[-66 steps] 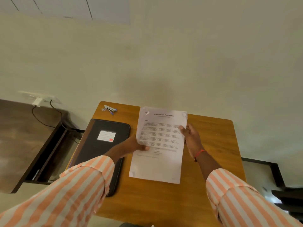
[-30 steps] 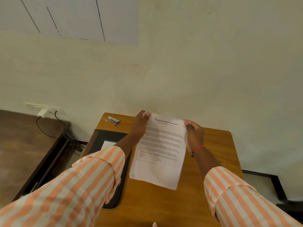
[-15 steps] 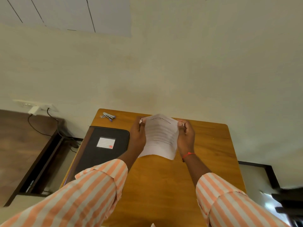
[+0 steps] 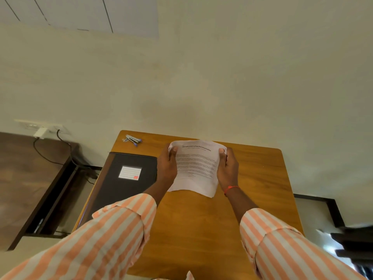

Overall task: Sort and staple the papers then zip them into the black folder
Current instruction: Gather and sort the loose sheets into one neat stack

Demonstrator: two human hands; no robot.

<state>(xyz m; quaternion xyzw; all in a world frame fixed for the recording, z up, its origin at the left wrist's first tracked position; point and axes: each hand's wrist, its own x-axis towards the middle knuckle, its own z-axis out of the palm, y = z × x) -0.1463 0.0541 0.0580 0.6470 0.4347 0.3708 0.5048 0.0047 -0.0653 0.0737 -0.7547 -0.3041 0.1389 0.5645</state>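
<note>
Gripping the papers (image 4: 196, 166) by both long edges: left hand (image 4: 167, 170) on the 9 o'clock side, right hand (image 4: 228, 170) on the 3 o'clock side, fingers (image 4: 174, 149) curled round the sheets, thumbs pressed on the printed face near the top corners. Standing the stack on end, lower edge seemingly down on the table (image 4: 201, 229), toward 12 o'clock of its middle.

Two seconds back, lying flat and merely steadied at mid-sheet; since then raised, hands slid up to the top corners, then brought upright and bowed a little between the palms. Probably squaring the sheets by tapping, so likely done with sorting and heading for stapling. No staple visible, though too small to tell for sure. Stapler (image 4: 132, 140) untouched at 11 o'clock by the far table edge, well apart from both hands.

As for containers: black folder (image 4: 125, 190) flat at 9 o'clock, just beside the left hand, closed, white label facing up; contents hidden by the cover. Papers wholly outside it, so filing and zipping yet to come
</note>
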